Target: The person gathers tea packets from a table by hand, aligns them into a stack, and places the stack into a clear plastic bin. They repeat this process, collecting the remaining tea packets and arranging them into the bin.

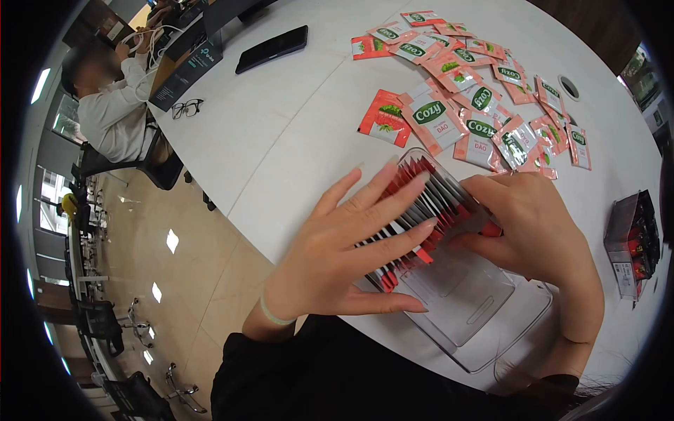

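Note:
A clear plastic box (456, 302) lies at the table's near edge. Inside its far part, a row of red and black packets (430, 198) stands on edge. My left hand (351, 245) rests across the packets from the left, its fingers spread. At the box's right side, my right hand (530, 228) has thumb and fingers bent around its rim, near a red packet; what the fingertips hold is partly hidden. Beyond the box lies a loose pile of pink and white Cozy sachets (430, 119), with a red sachet (386, 118) at its left.
A black phone (272, 49), eyeglasses (187, 108) and a dark box (186, 76) are on the white table (281, 168). A clear container of dark packets (633, 242) stands at the right. Another person (119, 112) sits at the far left, handling a white cable.

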Demonstrator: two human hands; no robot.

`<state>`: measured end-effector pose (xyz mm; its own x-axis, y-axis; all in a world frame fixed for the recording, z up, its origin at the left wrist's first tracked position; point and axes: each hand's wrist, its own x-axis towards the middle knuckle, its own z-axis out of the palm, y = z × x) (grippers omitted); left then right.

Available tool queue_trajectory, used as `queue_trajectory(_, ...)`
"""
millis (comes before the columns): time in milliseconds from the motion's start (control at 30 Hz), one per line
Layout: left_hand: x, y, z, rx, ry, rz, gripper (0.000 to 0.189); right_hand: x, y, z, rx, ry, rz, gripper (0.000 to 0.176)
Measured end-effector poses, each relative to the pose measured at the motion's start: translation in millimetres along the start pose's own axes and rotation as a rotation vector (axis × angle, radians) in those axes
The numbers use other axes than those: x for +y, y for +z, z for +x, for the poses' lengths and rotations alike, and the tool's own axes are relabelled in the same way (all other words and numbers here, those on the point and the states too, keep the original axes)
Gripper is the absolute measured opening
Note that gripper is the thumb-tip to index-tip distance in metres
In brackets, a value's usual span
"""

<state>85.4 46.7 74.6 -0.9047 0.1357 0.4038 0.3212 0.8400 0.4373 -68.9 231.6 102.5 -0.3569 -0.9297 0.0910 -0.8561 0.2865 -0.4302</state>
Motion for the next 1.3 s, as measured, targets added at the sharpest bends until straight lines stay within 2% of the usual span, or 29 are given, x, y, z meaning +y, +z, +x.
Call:
queue_trajectory(100,4,1,-4,0.004,-0.006,0.072,0.071,-1,1,-1,0.004,0.006,-0.020,0.029)
queue_trajectory(267,9,-2,-1,0.045,0.014,0.330,0.078,1,2,-1,-0.006,0.001,-0.040,0.028)
queue_trajectory(500,15,-2,4,0.025,0.046,0.343,0.083,1,3,-2,-0.008,-0.019,-0.037,0.030)
queue_trajectory(600,22,-1,7,0.007,-0.043,0.294,0.081,0,3,-2,-0.007,-0.015,-0.068,0.030)
queue_trajectory(667,23,12,11,0.139,-0.097,0.222,0.082,1,5,-3,-0.005,-0.018,-0.056,0.030)
queue_trajectory(700,29,14,14,0.138,-0.095,0.222,0.082,1,5,-2,-0.003,-0.023,-0.051,0.030)
queue_trajectory(767,43,14,19,0.064,-0.262,0.345,0.088,2,5,-3,-0.001,-0.030,-0.059,0.029)
queue_trajectory(867,45,17,19,0.027,-0.305,0.283,0.095,2,5,-3,0.005,-0.043,-0.063,0.028)
queue_trajectory(1033,45,17,20,0.006,-0.330,0.329,0.097,3,6,-3,0.021,-0.049,-0.055,0.027)
queue_trajectory(1100,47,13,21,-0.015,-0.339,0.337,0.097,2,4,-2,0.012,-0.079,-0.067,0.020)
queue_trajectory(1167,47,6,21,-0.053,-0.292,0.312,0.101,3,4,-2,0.008,-0.089,-0.053,0.020)
queue_trajectory(1300,51,4,21,-0.079,-0.323,0.305,0.106,4,6,-2,0.016,-0.122,-0.036,0.019)
